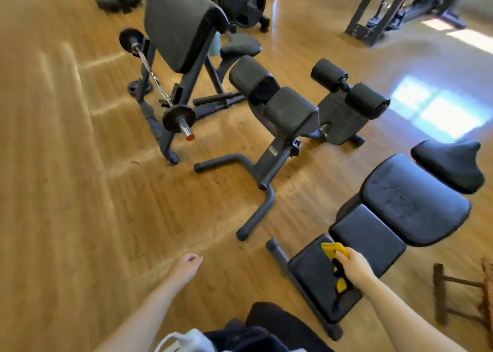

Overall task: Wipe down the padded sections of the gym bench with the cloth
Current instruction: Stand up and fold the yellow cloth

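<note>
Right hand point(353, 265) grips yellow cloth point(334, 250) on nearest pad point(317, 274) of the bench point(370, 234).
Fingers curl round the cloth, holding it against the pad surface; part of the cloth hangs below the hand over the same pad. Left hand point(188, 265) hangs over the wooden floor point(66, 191), fingers loosely curled, holding nothing. Beyond lie the middle pad point(369, 239) and the large pad point(413, 205). Farther off stand a hyperextension frame point(282, 111) and a preacher curl station point(181, 26).
</note>
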Available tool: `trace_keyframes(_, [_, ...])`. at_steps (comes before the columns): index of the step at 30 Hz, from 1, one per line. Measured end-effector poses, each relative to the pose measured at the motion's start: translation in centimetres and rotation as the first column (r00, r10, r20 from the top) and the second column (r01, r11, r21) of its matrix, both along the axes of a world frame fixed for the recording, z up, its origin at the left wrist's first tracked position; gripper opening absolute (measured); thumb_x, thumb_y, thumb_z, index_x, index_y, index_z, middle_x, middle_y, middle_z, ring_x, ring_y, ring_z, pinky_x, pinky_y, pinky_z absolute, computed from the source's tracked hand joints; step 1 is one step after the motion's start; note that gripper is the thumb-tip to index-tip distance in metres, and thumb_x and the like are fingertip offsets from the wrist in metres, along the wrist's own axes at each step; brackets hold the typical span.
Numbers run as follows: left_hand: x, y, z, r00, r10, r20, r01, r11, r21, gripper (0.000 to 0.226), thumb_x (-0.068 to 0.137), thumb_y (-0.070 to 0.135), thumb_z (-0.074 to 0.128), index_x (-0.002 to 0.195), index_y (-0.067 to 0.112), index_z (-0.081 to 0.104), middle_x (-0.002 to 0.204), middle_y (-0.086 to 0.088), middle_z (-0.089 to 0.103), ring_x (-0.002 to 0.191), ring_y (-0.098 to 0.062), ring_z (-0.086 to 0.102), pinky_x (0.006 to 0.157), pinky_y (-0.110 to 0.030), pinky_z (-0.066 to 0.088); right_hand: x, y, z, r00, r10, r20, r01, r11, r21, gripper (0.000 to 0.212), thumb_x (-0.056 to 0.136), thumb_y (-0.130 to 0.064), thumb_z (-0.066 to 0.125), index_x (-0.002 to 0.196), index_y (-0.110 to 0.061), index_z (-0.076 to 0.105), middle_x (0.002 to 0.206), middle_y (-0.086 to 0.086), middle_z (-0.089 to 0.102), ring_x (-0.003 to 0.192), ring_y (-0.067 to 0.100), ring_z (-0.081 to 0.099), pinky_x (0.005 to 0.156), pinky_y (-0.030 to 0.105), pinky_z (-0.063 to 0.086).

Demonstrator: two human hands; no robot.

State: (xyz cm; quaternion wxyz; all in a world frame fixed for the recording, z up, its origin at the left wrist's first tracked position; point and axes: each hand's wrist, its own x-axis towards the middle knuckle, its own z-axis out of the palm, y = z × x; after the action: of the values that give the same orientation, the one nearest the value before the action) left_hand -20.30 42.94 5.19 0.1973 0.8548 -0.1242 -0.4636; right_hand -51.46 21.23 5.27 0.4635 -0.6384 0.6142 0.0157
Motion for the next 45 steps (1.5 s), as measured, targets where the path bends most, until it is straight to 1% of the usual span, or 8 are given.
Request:
trace_keyframes(11, [10.5, -6.2, 1.6, 0.963, -0.263, -0.064, 0.264, 0.964, 0.008, 0.030, 0.098, 0.024, 0.045, 0.117, 0.005, 0.059, 0.096, -0.002, 0.058, 0.084, -0.013, 0.051, 0.070, -0.025, 0.038, 10.2, 1.2, -0.4, 0.972, -0.225, 0.066, 0.223, 0.974, 0.031, 0.022, 0.096, -0.017, 0.043, 0.103, -0.013, 0.064, 0.109, 0.007, 0.066, 0.097, 0.022, 0.059, 0.077, 0.030, 0.045])
trace_keyframes(17, [11.6, -18.9, 3.9, 0.915, -0.046, -0.401, -0.039, 0.979, -0.202, 0.037, 0.098, 0.029, 0.045, 0.122, 0.003, 0.055, 0.120, -0.011, 0.061, 0.111, -0.023, 0.057, 0.105, -0.038, 0.037, 19.4, -6.1, 3.3, 0.949, -0.134, 0.286, 0.150, 0.988, -0.035, 0.021, 0.096, -0.012, 0.042, 0.097, -0.026, 0.057, 0.102, -0.013, 0.058, 0.101, 0.007, 0.053, 0.085, 0.022, 0.037])
trace_keyframes(21, [10.6, -28.0, 7.1, 0.798, -0.211, -0.565, 0.058, 0.959, -0.276, 0.046, 0.095, 0.047, 0.042, 0.114, 0.010, 0.060, 0.108, -0.006, 0.066, 0.101, -0.017, 0.061, 0.094, -0.032, 0.044, 25.5, -8.8, 5.7, 0.928, 0.031, 0.372, 0.020, 0.991, -0.133, 0.024, 0.095, -0.017, 0.045, 0.111, -0.033, 0.053, 0.116, -0.017, 0.056, 0.107, -0.001, 0.052, 0.088, 0.004, 0.038])
trace_keyframes(29, [13.4, -37.1, 8.3, 0.778, -0.247, -0.577, 0.003, 0.921, -0.390, 0.034, 0.095, 0.014, 0.047, 0.129, 0.006, 0.051, 0.119, -0.017, 0.062, 0.106, -0.027, 0.060, 0.089, -0.038, 0.050, 30.1, -14.7, 8.3, 0.896, 0.108, 0.431, 0.012, 0.964, -0.266, 0.055, 0.092, -0.021, 0.051, 0.141, -0.029, 0.026, 0.151, -0.012, 0.016, 0.142, 0.008, 0.013, 0.116, 0.026, 0.014])
trace_keyframes(33, [13.6, -40.1, 9.8, 0.667, -0.392, -0.633, 0.076, 0.882, -0.466, 0.031, 0.097, 0.018, 0.044, 0.127, 0.014, 0.051, 0.121, -0.012, 0.062, 0.109, -0.028, 0.060, 0.093, -0.041, 0.049, 27.6, -18.6, 9.4, 0.671, -0.478, 0.567, 0.510, 0.852, 0.115, 0.071, 0.086, -0.032, 0.059, 0.145, -0.024, 0.020, 0.151, -0.003, 0.027, 0.139, 0.019, 0.027, 0.111, 0.034, 0.024])
trace_keyframes(36, [13.9, -42.2, 12.0, 0.590, -0.498, -0.636, 0.147, 0.840, -0.522, 0.028, 0.097, 0.022, 0.043, 0.124, 0.019, 0.052, 0.118, -0.006, 0.063, 0.107, -0.025, 0.061, 0.082, -0.036, 0.053, 26.8, -20.2, 9.4, 0.480, -0.639, 0.601, 0.390, 0.769, 0.506, 0.070, 0.075, -0.045, 0.061, 0.134, -0.017, 0.039, 0.133, 0.005, 0.053, 0.118, 0.025, 0.054, 0.100, 0.046, 0.043])
trace_keyframes(42, [15.9, -42.8, 12.1, 0.529, -0.552, -0.644, 0.267, 0.829, -0.491, 0.023, 0.091, 0.019, 0.054, 0.114, 0.019, 0.049, 0.118, -0.005, 0.060, 0.106, -0.023, 0.060, 0.082, -0.033, 0.054, 28.6, -19.7, 8.5, 0.170, -0.758, 0.630, 0.568, 0.598, 0.566, 0.038, 0.089, -0.022, 0.052, 0.126, -0.013, 0.048, 0.123, 0.010, 0.058, 0.111, 0.030, 0.057, 0.086, 0.045, 0.051])
trace_keyframes(45, [16.4, -42.6, 11.2, 0.600, -0.622, -0.503, 0.390, 0.777, -0.494, 0.042, 0.088, 0.012, 0.060, 0.127, 0.010, 0.045, 0.121, -0.005, 0.057, 0.108, -0.022, 0.057, 0.088, -0.035, 0.053, 28.8, -19.3, 8.4, 0.221, -0.761, 0.610, 0.641, 0.585, 0.496, 0.039, 0.091, -0.021, 0.052, 0.129, -0.010, 0.047, 0.124, 0.012, 0.057, 0.112, 0.032, 0.055, 0.089, 0.047, 0.051])
